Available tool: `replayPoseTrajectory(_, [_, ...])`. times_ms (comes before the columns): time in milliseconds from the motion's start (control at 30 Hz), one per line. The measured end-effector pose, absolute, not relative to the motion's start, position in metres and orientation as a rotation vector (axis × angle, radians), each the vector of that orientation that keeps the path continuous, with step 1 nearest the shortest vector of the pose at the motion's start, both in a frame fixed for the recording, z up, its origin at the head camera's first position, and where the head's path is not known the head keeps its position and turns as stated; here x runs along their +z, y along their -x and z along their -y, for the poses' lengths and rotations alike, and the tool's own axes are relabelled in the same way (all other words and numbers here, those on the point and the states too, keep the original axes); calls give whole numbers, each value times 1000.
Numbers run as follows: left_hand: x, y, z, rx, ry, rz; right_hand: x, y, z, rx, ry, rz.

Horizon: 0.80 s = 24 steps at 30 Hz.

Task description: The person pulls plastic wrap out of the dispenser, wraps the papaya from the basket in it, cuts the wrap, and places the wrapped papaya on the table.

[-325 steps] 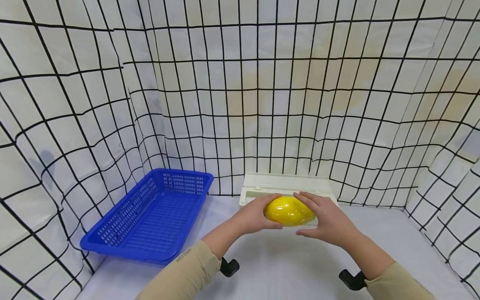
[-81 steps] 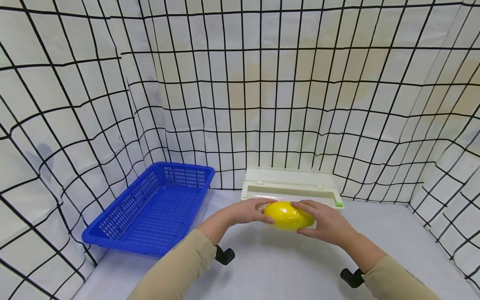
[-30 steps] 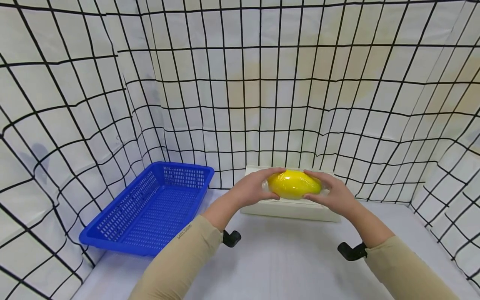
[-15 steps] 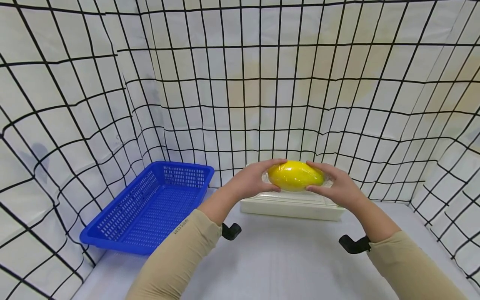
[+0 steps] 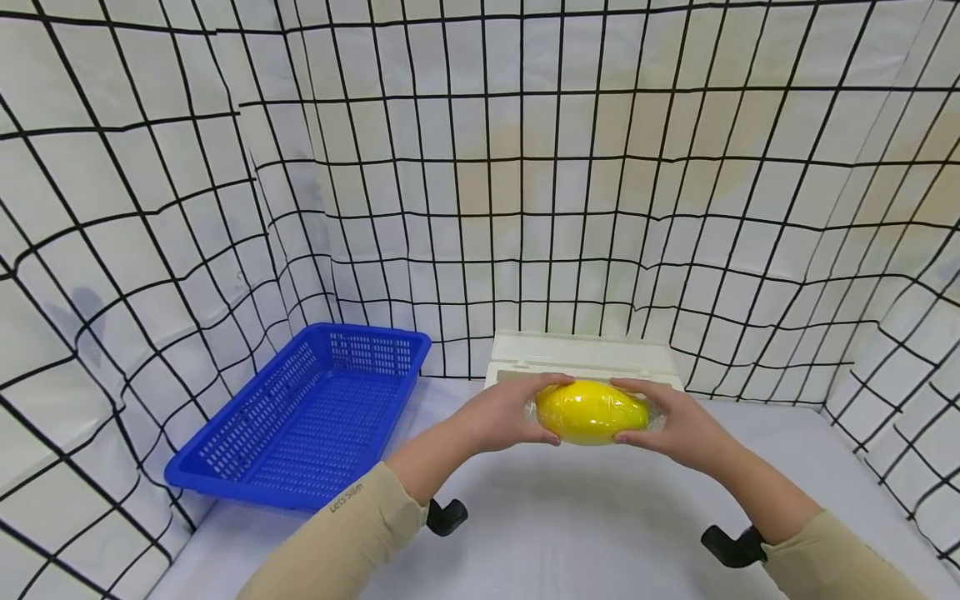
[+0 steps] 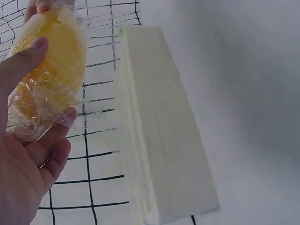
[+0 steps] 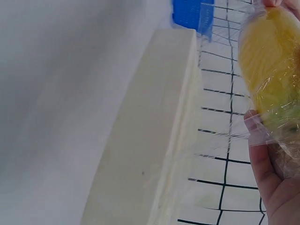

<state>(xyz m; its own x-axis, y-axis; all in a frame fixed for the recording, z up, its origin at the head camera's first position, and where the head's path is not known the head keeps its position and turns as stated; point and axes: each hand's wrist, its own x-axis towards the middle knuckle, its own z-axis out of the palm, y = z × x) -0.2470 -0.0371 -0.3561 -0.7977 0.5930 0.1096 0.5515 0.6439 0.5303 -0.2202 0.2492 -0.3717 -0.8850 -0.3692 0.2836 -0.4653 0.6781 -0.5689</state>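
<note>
A yellow, mango-like fruit [image 5: 588,412], wrapped in crinkled clear film, is held between both hands above the white table. My left hand [image 5: 506,412] grips its left end, thumb below and fingers above. My right hand [image 5: 686,425] grips the opposite end the same way. In the left wrist view bunched film shows at the fruit's near end [image 6: 51,70]; the right wrist view shows a greenish patch near the other end of the fruit [image 7: 269,65]. Just behind stands a long off-white box [image 5: 581,352], like a cling film dispenser, its lid raised. The hands and fruit hide its front.
To the left lies a blue plastic basket [image 5: 296,496] with perforated walls. Black grid mesh [image 5: 555,212] over white sheeting encloses the back and sides. A black wrist mount [image 5: 446,517] sticks out by the left sleeve, and another black mount [image 5: 735,547] by the right.
Over the last second both hands, still holding the fruit, have come down and nearer from over the box. At 2.7 seconds ago the film roll opening was more visible. The basket stays put.
</note>
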Motion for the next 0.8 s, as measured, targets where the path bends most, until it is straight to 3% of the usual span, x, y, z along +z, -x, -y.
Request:
replayPoseTrajectory(300, [-402, 239, 33, 769, -999, -2754, -419, 214, -247, 914, -725, 2807])
replayPoseTrajectory(800, [-444, 253, 24, 704, -911, -2733, -456, 231, -243, 662, -755, 2890])
